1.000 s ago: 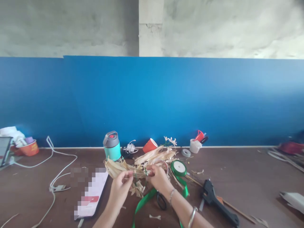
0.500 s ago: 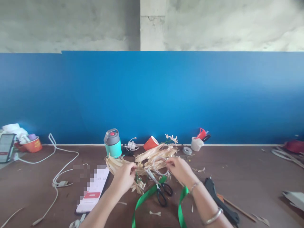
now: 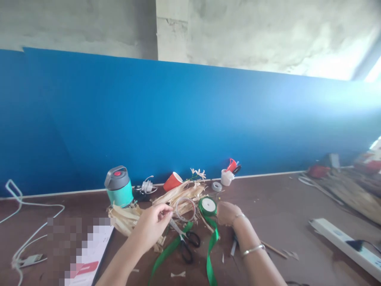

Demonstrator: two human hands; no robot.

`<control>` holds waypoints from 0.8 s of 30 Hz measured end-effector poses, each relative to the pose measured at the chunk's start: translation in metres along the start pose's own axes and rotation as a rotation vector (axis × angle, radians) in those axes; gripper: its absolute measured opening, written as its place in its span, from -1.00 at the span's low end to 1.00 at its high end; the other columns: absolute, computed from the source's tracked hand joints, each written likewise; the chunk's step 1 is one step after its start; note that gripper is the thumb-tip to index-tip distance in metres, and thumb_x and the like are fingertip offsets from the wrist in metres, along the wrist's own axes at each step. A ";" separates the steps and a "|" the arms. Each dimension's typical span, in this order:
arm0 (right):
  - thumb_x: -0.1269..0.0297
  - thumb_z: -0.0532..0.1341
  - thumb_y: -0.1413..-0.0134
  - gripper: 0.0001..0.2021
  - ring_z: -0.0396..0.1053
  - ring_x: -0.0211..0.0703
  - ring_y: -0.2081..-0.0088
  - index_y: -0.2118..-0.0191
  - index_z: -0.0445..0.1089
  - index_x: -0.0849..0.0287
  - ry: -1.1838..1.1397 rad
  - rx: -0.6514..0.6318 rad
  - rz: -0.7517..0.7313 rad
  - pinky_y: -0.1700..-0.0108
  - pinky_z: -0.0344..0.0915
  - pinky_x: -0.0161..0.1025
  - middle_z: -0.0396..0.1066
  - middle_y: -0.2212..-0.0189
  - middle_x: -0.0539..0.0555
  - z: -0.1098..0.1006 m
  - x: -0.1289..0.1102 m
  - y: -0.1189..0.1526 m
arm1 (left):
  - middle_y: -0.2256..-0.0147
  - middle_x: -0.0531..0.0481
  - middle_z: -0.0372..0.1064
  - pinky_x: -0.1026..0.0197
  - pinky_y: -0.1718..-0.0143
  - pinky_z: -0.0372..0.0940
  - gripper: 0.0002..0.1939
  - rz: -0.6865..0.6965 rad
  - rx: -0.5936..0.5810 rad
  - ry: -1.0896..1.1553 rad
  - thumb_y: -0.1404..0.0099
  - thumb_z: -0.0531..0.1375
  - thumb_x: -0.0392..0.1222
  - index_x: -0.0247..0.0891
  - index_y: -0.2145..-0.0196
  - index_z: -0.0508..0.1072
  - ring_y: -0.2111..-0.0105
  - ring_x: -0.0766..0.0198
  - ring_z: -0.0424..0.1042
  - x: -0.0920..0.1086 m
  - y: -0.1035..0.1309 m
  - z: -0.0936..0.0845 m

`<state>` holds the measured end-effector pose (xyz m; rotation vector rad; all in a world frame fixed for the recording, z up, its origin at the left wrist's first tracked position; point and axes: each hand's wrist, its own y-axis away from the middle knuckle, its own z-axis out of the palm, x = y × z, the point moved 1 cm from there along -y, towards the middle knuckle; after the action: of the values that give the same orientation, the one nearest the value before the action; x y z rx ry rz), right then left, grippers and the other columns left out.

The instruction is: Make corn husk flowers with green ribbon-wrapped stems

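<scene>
My left hand (image 3: 154, 222) is closed in a pinch over the dried corn husks (image 3: 126, 216), its fingertips close to the tips of the scissors (image 3: 183, 238). What the pinch holds, if anything, is too small to see. My right hand (image 3: 228, 213) has its fingers curled downward, just right of the green ribbon spool (image 3: 207, 205); whether it touches the spool or holds anything is hidden. A loose green ribbon (image 3: 212, 254) trails toward me. Between my hands a clear ring, like a tape roll (image 3: 177, 210), stands against the husks. The black-handled scissors lie below it.
Along the blue partition stand a turquoise flask (image 3: 120, 192), an orange paper cup (image 3: 172, 181) on its side, a grey tape roll (image 3: 217, 186) and a white cup of tools (image 3: 227, 178). A phone (image 3: 89, 254) lies left; a power strip (image 3: 342, 240) lies right.
The view has turned right. My right hand has moved right, and the ribbon spool now shows beside it. My left hand stays pinched, nearer the scissors' tips.
</scene>
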<state>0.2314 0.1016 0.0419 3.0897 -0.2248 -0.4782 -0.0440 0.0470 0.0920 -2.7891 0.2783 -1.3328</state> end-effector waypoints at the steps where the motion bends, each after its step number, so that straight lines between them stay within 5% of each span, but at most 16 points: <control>1: 0.25 0.16 -0.18 -0.72 0.37 -0.09 0.12 0.00 0.29 0.19 0.020 -0.059 0.012 0.13 0.36 -0.07 0.32 0.04 0.13 0.001 -0.001 0.000 | 0.45 -0.03 0.49 0.22 0.41 0.19 -0.68 -0.006 -0.006 0.003 -0.16 0.08 -0.04 -0.20 0.28 0.56 0.46 0.15 0.40 -0.001 -0.001 0.000; 5: 0.25 0.16 -0.18 -0.72 0.37 -0.09 0.12 0.01 0.30 0.21 0.104 -0.192 0.039 0.13 0.36 -0.08 0.33 0.05 0.14 -0.001 -0.004 0.001 | 0.40 -0.04 0.51 0.23 0.41 0.19 -0.68 -0.006 -0.023 0.038 -0.16 0.08 -0.03 -0.21 0.28 0.55 0.43 0.15 0.41 -0.004 -0.002 -0.001; 8: 0.25 0.15 -0.19 -0.73 0.36 -0.08 0.11 0.02 0.31 0.21 0.118 -0.116 0.021 0.10 0.34 -0.05 0.33 0.05 0.15 -0.006 -0.012 0.000 | 0.37 -0.05 0.52 0.24 0.40 0.19 -0.68 0.000 -0.021 0.057 -0.17 0.08 -0.02 -0.21 0.29 0.55 0.41 0.14 0.42 -0.002 -0.002 -0.003; 13: 0.58 0.07 -0.07 -0.47 0.14 0.01 -0.13 -0.16 0.18 0.07 0.050 0.055 -0.145 -0.06 0.14 -0.14 0.17 -0.17 0.13 -0.001 -0.037 0.003 | 0.41 -0.05 0.50 0.24 0.40 0.19 -0.67 0.009 -0.012 0.024 -0.19 0.06 -0.03 -0.24 0.28 0.54 0.42 0.15 0.40 -0.003 -0.001 -0.003; 15: 0.62 0.09 -0.03 -0.49 0.15 0.00 -0.13 -0.10 0.28 0.10 0.018 0.059 -0.193 -0.08 0.12 -0.16 0.21 -0.14 0.13 0.006 -0.043 0.003 | 0.41 -0.05 0.50 0.23 0.38 0.19 -0.67 0.014 -0.006 0.016 -0.19 0.06 -0.03 -0.24 0.28 0.53 0.41 0.15 0.40 -0.005 -0.002 -0.003; 19: 0.42 0.13 -0.17 -0.80 0.33 -0.08 0.05 0.09 0.38 0.22 -0.063 0.055 -0.173 -0.02 0.24 -0.08 0.38 0.08 0.15 0.013 -0.043 0.002 | 0.42 -0.03 0.50 0.24 0.37 0.20 -0.68 0.037 0.013 0.020 -0.20 0.06 -0.04 -0.24 0.30 0.54 0.40 0.15 0.42 -0.005 -0.003 -0.002; 21: 0.26 0.14 -0.20 -0.79 0.37 -0.12 0.13 0.09 0.35 0.21 -0.123 0.071 -0.131 0.07 0.32 -0.05 0.37 0.09 0.11 0.011 -0.041 0.001 | 0.44 -0.03 0.50 0.23 0.37 0.20 -0.69 0.038 0.014 0.016 -0.20 0.06 -0.06 -0.24 0.30 0.54 0.41 0.15 0.42 -0.004 -0.003 -0.002; 24: 0.32 0.12 -0.19 -0.83 0.39 -0.08 0.17 0.29 0.45 0.25 -0.260 0.114 -0.088 0.09 0.29 -0.07 0.45 0.24 0.16 0.001 -0.041 0.002 | 0.43 -0.04 0.50 0.22 0.36 0.20 -0.70 0.030 0.014 0.040 -0.20 0.07 -0.06 -0.24 0.31 0.54 0.41 0.14 0.42 -0.003 -0.002 -0.001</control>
<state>0.1918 0.1051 0.0537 3.1497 -0.1216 -0.9032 -0.0457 0.0496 0.0906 -2.7385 0.3095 -1.3796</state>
